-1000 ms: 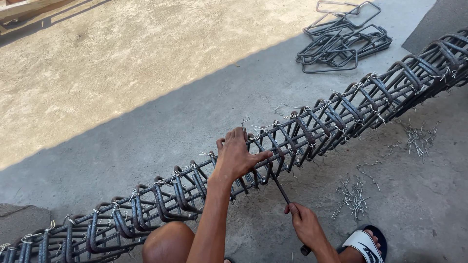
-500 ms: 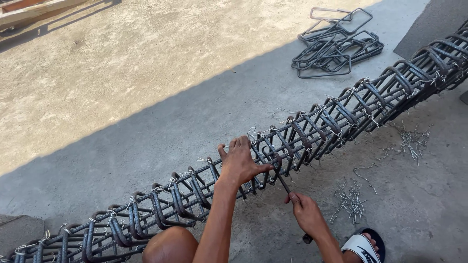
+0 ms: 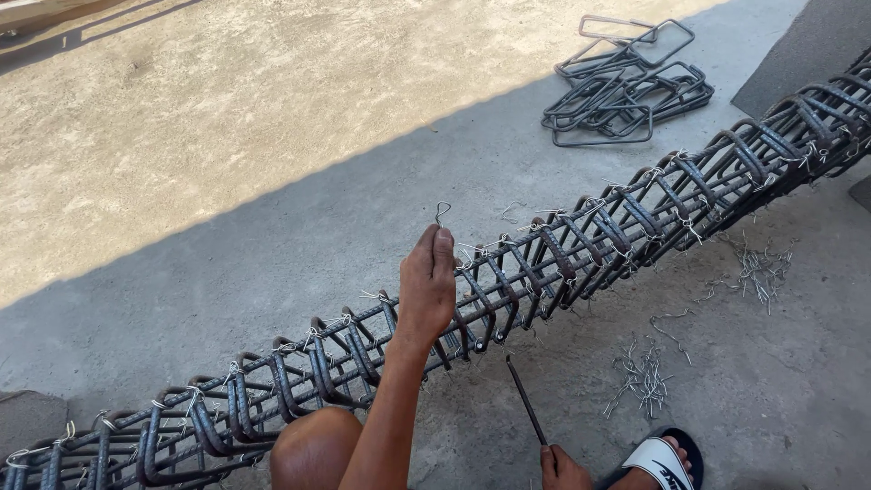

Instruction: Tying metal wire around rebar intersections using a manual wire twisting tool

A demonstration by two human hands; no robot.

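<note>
— Left hand point(image 3: 428, 283)? It was flat on the cage half a second ago.
— Lifted off now, fingers pressed together, pinching a bent tie wire point(image 3: 442, 212) that sticks up above the fingertips. So a fresh tie is in hand, none twisted on yet.
— Right hand point(image 3: 564, 469)?
— Low at the frame edge, closed around a thin hook tool point(image 3: 528, 401). The tip has pulled back off the bars and points up at them.
— The cage?
— Rebar cage point(image 3: 581, 249) lies diagonally on the concrete floor point(image 3: 381, 191), just under the left hand. Loose tie wires point(image 3: 642, 374) nearby, spare stirrups point(image 3: 626, 86) well apart, sandal point(image 3: 660, 461) beside the right hand.
</note>
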